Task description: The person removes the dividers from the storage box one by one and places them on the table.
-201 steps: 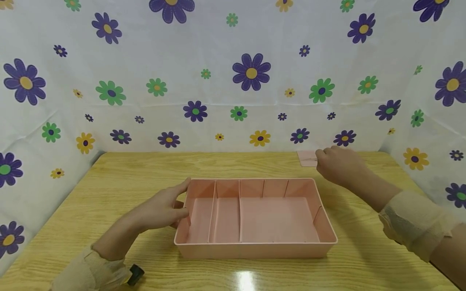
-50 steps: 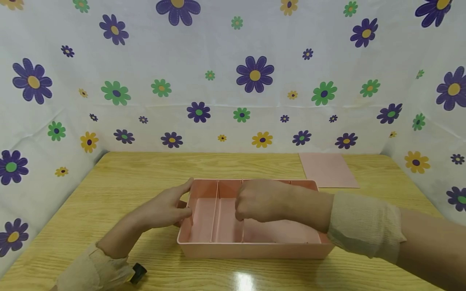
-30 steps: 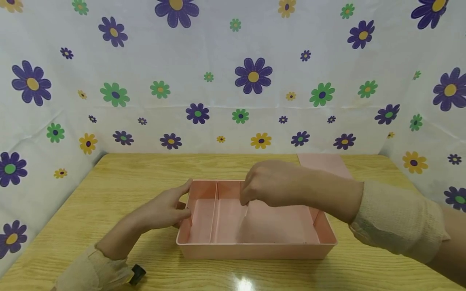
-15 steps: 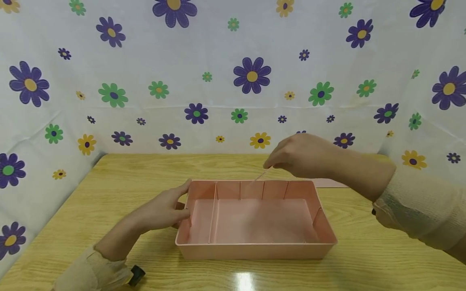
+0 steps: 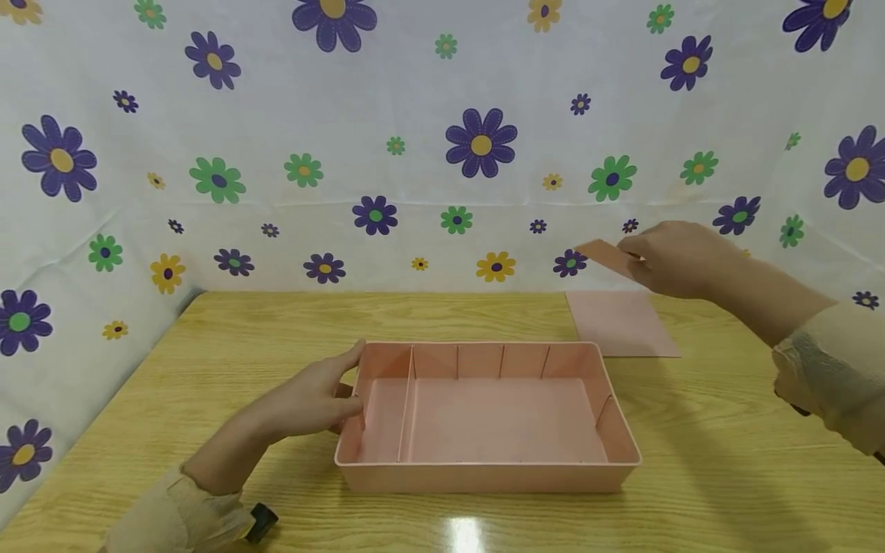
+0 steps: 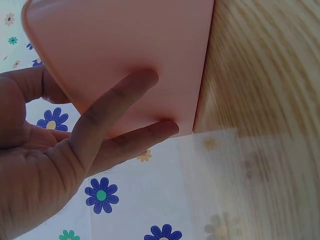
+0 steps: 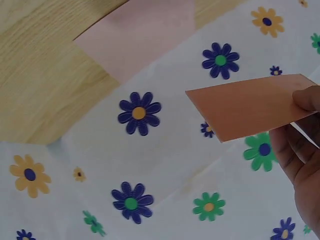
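Left hand point(image 5: 300, 399): grips pink box point(image 5: 484, 478) by left end
Pink box: sits on wooden table point(image 5: 207, 361)
Right hand point(image 5: 681, 257): pinches small panel point(image 7: 245, 107)
Small panel: tilts in midair near pink sheet point(image 5: 622, 326)

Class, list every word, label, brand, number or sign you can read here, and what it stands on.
No readable text in any view.
Pink rectangular plastic box, thin pink rectangular panel in the right hand, flat pink sheet on the yellow wood-grain table: no lettering visible.
White flower-printed cloth backdrop: flowers only.
Small black item by the left beige fabric cuff: too small and dark to tell.
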The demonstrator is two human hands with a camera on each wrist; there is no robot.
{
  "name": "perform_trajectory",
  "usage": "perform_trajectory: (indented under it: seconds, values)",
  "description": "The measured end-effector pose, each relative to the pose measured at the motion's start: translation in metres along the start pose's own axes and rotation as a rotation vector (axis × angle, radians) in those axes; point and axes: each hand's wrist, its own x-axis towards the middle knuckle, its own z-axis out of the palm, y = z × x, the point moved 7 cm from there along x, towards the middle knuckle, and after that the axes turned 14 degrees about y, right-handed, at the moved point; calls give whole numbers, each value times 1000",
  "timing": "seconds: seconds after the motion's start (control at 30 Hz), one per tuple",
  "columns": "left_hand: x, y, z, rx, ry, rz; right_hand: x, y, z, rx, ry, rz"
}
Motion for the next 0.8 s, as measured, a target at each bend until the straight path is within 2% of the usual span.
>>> perform_trajectory:
  seconds: [0.2,0.5,0.8]
  values:
    - [0,1,0,0,3,4,-23,50,17,2,-94,188]
    - [2,0,0,5,-1,4,-67,107,53,89,-129,474]
    - [1,-1,0,8,3,-3,-96,130,81,123,-71,587]
